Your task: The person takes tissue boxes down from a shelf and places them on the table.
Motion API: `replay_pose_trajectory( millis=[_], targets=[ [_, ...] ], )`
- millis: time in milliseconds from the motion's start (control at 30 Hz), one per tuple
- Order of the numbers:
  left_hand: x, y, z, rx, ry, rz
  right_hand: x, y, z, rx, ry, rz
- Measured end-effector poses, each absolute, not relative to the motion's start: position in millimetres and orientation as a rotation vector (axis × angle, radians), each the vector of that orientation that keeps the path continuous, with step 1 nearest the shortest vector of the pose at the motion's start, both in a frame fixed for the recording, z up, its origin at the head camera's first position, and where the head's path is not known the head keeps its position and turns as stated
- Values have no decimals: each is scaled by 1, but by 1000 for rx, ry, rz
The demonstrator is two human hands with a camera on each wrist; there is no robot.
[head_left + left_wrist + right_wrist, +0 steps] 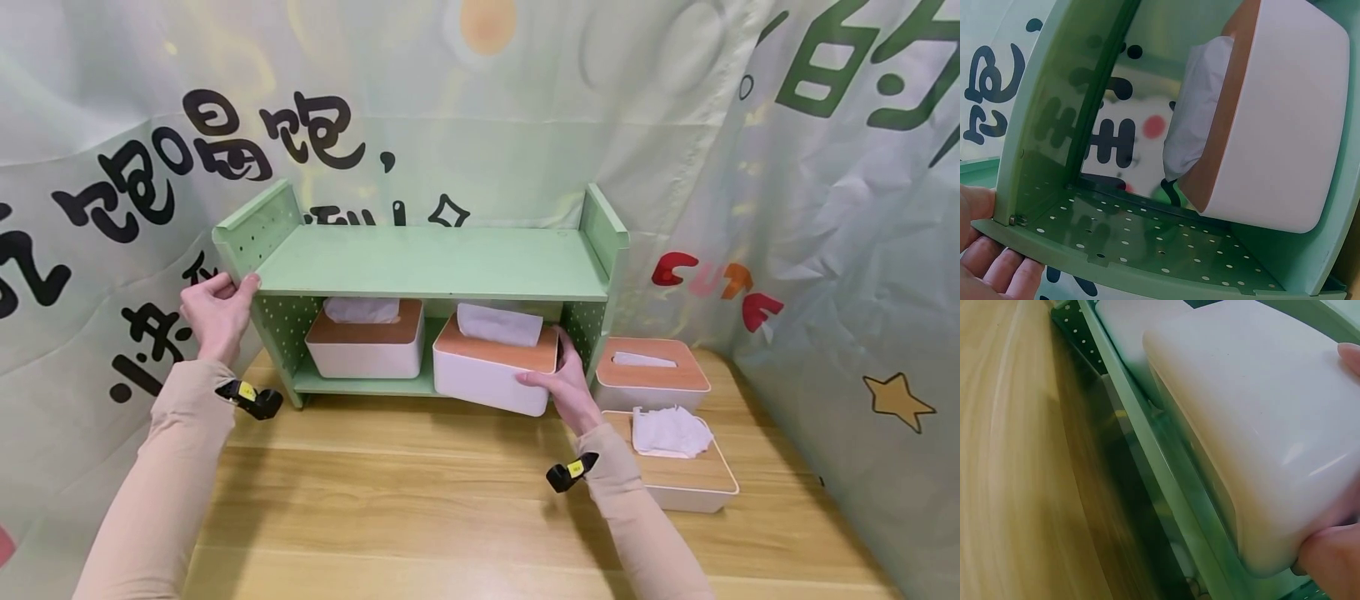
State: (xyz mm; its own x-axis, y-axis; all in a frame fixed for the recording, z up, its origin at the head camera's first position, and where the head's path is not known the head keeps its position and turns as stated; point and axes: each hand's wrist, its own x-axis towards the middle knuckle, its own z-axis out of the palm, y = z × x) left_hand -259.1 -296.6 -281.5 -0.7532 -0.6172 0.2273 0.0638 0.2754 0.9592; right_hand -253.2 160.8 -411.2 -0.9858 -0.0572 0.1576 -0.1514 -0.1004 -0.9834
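Note:
A green two-tier shelf with perforated side panels stands on the wooden table. My left hand pinches the shelf's left side near the upper board, the thumb apart from the fingers around the panel edge. At the right end of the lower tier, my right hand grips a white tissue box with a wooden lid and a tissue sticking out. This box is tilted, its front past the shelf's edge; in the right wrist view its white underside shows. Left of it, a similar tissue box sits on the lower tier.
Right of the shelf, a tissue box stands at the back, with another tissue box before it, partly behind my right forearm. A printed cloth hangs behind and along both sides. The wooden table extends in front.

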Motion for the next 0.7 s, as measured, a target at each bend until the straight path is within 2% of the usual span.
replay_pose_trajectory(
  millis=[700],
  targets=[
    [-260,-297,-283,477,-1970,-1520,-233,162,-413,355,-2015,2321]
  ],
)
